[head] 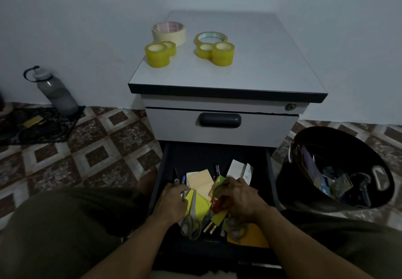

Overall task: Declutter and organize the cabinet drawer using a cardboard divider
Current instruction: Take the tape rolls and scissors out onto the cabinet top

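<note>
The lower drawer of the grey cabinet is pulled out and holds a jumble of paper notes, pens and scissors. My left hand rests in the drawer's left part, fingers curled on small items beside grey-handled scissors and a yellow note. My right hand grips a bunch of green, red and yellow papers in the middle. A pale orange notepad lies behind them, a black marker and white slips further back. No cardboard divider is visible.
Several tape rolls stand on the cabinet top. The upper drawer is closed. A black bin with scraps stands at the right. A grey bottle and dark cloth lie at the left on tiled floor.
</note>
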The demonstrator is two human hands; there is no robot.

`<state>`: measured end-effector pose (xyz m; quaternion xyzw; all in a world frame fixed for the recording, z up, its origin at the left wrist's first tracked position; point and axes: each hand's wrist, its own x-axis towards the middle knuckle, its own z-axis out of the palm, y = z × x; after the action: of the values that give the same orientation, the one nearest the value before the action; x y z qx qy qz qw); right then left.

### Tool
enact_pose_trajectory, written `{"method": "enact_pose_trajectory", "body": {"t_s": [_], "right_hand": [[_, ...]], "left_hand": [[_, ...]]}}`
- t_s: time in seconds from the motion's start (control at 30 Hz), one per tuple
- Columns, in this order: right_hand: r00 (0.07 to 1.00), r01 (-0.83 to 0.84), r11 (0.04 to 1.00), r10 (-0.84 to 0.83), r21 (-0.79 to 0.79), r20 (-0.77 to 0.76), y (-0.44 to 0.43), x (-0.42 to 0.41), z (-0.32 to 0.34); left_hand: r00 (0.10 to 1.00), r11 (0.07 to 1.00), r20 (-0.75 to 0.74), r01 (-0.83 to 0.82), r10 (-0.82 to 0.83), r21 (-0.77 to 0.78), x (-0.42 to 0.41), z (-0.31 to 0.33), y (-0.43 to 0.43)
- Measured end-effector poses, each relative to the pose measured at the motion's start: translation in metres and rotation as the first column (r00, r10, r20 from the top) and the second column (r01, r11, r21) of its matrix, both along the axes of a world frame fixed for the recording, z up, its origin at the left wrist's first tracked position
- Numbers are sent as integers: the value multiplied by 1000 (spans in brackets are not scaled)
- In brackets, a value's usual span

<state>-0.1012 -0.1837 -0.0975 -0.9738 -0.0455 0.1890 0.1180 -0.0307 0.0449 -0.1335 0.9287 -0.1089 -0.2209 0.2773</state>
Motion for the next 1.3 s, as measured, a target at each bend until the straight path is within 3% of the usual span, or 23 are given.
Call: {"method": "enact_pose_trajectory", "body": {"t_s": [0.23,0.53,0.9,1.03,1.3], "right_hand": [[1000,-13,1000,14,-9,18,-2,-4,4],[991,107,988,-115,114,65,-33,0,35],[961,63,973,-120,224,250,-52,-4,145],[931,40,940,-158,340,328,-41,-11,194],[841,-47,920,-174,390,512,-44,-5,283]], "left_hand": [[998,999,39,43,-42,-29,-1,4,3],[984,991,147,111,-100,-70,2,41,6],[922,949,265,309,-283,-60,0,146,23],[891,943,341,330,-299,-35,-3,192,35],[845,907,474,374,-248,-193,2,283,43]]}}
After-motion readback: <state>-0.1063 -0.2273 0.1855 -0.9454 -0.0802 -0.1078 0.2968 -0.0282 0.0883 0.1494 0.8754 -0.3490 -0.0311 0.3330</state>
